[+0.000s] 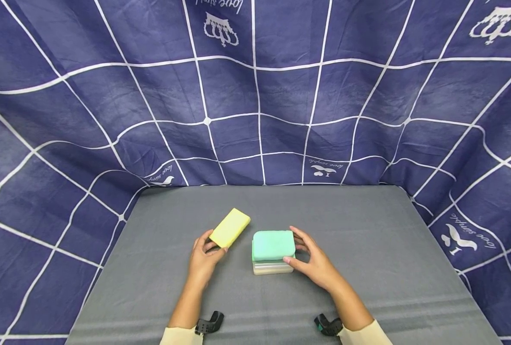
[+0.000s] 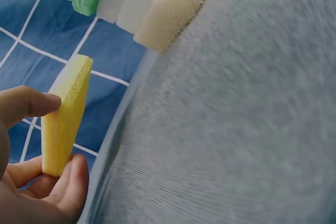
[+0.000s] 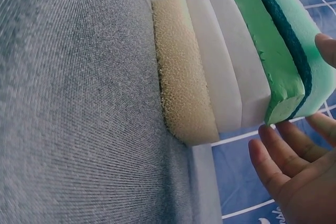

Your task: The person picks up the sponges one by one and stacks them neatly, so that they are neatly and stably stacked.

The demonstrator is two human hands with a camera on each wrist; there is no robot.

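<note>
In the head view my left hand (image 1: 203, 258) holds a yellow sponge (image 1: 230, 227) by its near end, raised above the table left of a stack. The left wrist view shows the thumb on one face of the yellow sponge (image 2: 65, 114) and fingers under its lower end. My right hand (image 1: 313, 261) is at the stack's right end, thumb and fingers about the mint-green sponge (image 1: 274, 244) on top, which has a dark green scouring layer (image 3: 286, 51). Below it lie a green block (image 3: 268, 56), two white blocks (image 3: 239, 56) and a porous beige sponge (image 3: 181, 72) at the bottom.
A grey cloth-covered table (image 1: 367, 230) carries the stack near its middle. Dark blue curtains (image 1: 281, 96) with white lines hang behind it and along both sides. Both wrists wear black bands (image 1: 209, 323).
</note>
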